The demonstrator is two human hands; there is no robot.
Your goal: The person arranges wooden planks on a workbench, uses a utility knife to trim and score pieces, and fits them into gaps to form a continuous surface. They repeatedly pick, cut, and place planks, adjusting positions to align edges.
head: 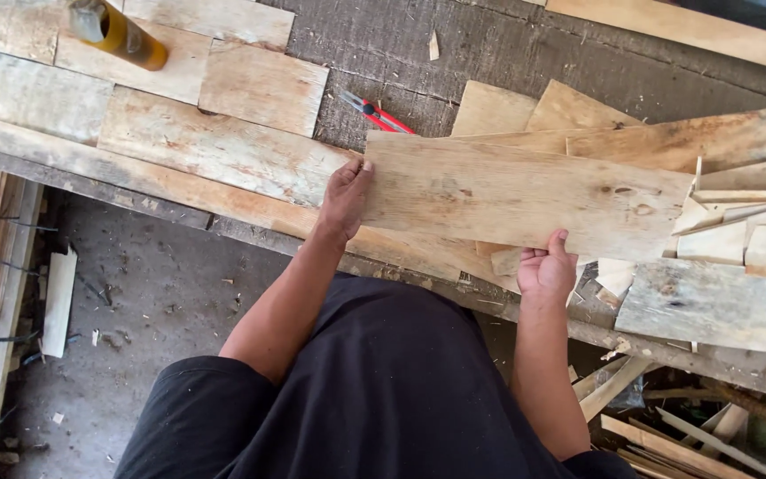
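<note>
On the bench: workbench [454, 53] = grey, weathered top, runs across whole upper view; concrete floor [161, 302] below it on my left.
Bench boards: pale planks [214, 146] laid flat along near edge and back-left corner, touching edge to edge.
Held board: long pale plank [525, 195] w/ a couple of knots near its right end, lying nearly level over the bench's near edge, slightly tilted down to the right; I've got it at both ends of its near side.
Offcut pile: wood scraps [711, 293] heaped at right, triangles and short blocks, some tucked under the held board's far edge and right end.
L hand: left hand [345, 200] clamped on the board's left end, thumb on top, fingers under – can't see them.
R hand: right hand [546, 269] gripping the board's near long edge from below, thumb up against the face.
Floor strips: thin wood slats [667, 435] lying loose under the bench, right of my leg.
Bottle: amber bottle [117, 32] on its side, back-left, on the planks.
Cutter: red utility knife [376, 113] on bare bench top, just behind the board's left corner, not touching.
</note>
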